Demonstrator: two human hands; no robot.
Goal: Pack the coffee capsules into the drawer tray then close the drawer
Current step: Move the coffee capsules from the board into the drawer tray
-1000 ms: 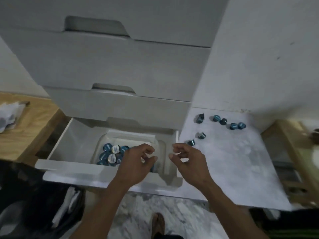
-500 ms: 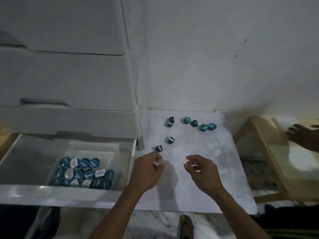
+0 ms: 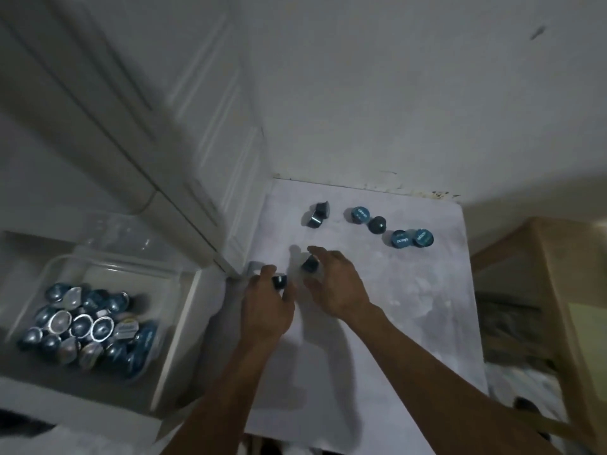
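Note:
Several blue coffee capsules lie loose on the white tabletop [image 3: 410, 307]: a pair [image 3: 317, 215] at the back left, then others [image 3: 359, 214], [image 3: 377, 224], [image 3: 399, 239], [image 3: 423, 237] to the right. My left hand [image 3: 266, 307] pinches one capsule [image 3: 280, 281] between thumb and fingers near the table's left edge. My right hand [image 3: 338, 284] curls its spread thumb and forefinger around another capsule [image 3: 310, 265] that rests on the table. The open drawer [image 3: 174, 339] at lower left holds a clear tray [image 3: 98, 267] with a heap of capsules [image 3: 92, 326].
The white cabinet [image 3: 131, 126] with its shut upper drawers rises above the open drawer, and its corner stands close to my left hand. A white wall backs the table. A wooden frame [image 3: 558, 290] stands to the right.
The view has swung right and closer. Both hands moved forward from the drawer to the two nearest capsules; my left hand now holds one, my right reaches around the other.

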